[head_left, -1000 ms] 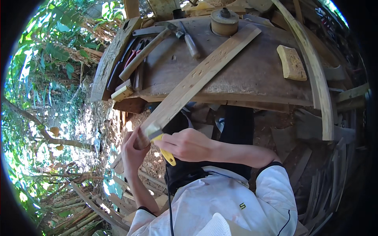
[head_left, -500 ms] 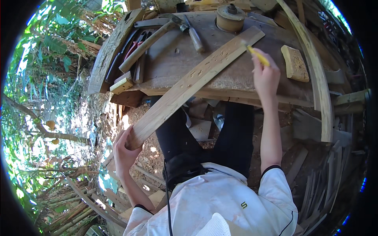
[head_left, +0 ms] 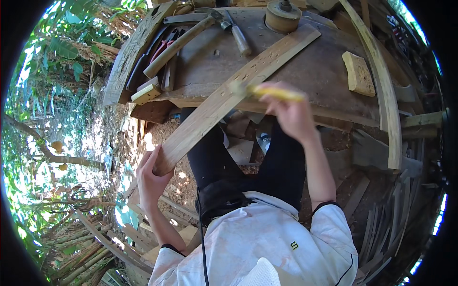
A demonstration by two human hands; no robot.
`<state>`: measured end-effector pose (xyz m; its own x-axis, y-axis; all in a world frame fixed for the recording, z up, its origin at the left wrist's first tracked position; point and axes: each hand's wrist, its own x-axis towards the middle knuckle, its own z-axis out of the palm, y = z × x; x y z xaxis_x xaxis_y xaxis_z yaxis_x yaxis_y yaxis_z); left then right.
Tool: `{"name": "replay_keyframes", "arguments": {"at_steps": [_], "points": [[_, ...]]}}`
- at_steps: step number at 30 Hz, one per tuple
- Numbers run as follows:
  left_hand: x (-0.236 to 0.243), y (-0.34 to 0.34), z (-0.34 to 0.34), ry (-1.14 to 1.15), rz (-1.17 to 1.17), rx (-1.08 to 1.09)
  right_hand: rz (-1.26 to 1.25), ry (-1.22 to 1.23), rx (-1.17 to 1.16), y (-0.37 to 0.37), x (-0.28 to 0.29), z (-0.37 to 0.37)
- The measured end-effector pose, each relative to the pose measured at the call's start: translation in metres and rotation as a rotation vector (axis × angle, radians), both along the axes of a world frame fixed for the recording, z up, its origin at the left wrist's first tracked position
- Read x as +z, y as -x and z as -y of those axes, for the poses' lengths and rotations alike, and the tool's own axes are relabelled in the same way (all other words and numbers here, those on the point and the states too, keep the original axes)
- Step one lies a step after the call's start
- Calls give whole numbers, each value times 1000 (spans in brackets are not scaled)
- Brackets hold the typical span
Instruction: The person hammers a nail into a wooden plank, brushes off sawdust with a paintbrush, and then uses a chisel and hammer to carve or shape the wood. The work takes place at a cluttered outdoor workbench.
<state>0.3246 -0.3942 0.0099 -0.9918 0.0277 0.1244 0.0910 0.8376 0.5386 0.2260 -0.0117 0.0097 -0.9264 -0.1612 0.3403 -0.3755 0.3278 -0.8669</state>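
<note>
A long wooden board (head_left: 205, 117) with pitted marks along its face slants from the workbench down toward my left side. My left hand (head_left: 153, 177) grips its near end, thumb on one side and fingers on the other. My right hand (head_left: 292, 113) is closed round a yellow-handled brush (head_left: 279, 92), smeared by motion. The brush's pale head is over the middle of the board; whether it touches the wood I cannot tell. The board's far end rests on the bench beside a round wooden block with a bolt (head_left: 282, 18).
On the workbench (head_left: 305, 71) lie a hammer (head_left: 183, 45), a wooden-handled tool (head_left: 240, 40), red-handled pliers (head_left: 160, 51) and a small wooden block (head_left: 146, 91). A curved wood piece (head_left: 358, 74) sits at the right, near a long bent strip (head_left: 389, 102). Scrap wood (head_left: 386, 219) lies lower right.
My right hand has swept the brush left and nearer, from the board's far end to its middle. My left hand still holds the near end.
</note>
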Motion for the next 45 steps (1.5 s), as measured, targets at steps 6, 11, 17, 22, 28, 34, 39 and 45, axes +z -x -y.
{"name": "replay_keyframes", "arguments": {"at_steps": [6,11,17,22,28,34,39,45], "points": [[-7,7,4,-28,-5,-29,-219,68,-607,21,-19,-99],[-15,15,-3,-54,-30,-48,-300,163,-730,24,-33,-94],[-13,34,-21,-69,-43,-112,-458,-100,-915,37,-43,-95],[-14,45,-25,-76,-47,-145,-604,-206,-950,39,-43,-91],[-14,53,-23,-63,-45,-158,-573,-272,-1000,35,-46,-95],[-12,57,-31,-95,5,-131,-518,-249,-1010,30,-45,-88],[-10,64,-37,-88,12,-137,-510,-264,-1011,30,-44,-87],[-10,71,-36,-56,-16,-174,-529,-300,-1038,30,-47,-92]]}}
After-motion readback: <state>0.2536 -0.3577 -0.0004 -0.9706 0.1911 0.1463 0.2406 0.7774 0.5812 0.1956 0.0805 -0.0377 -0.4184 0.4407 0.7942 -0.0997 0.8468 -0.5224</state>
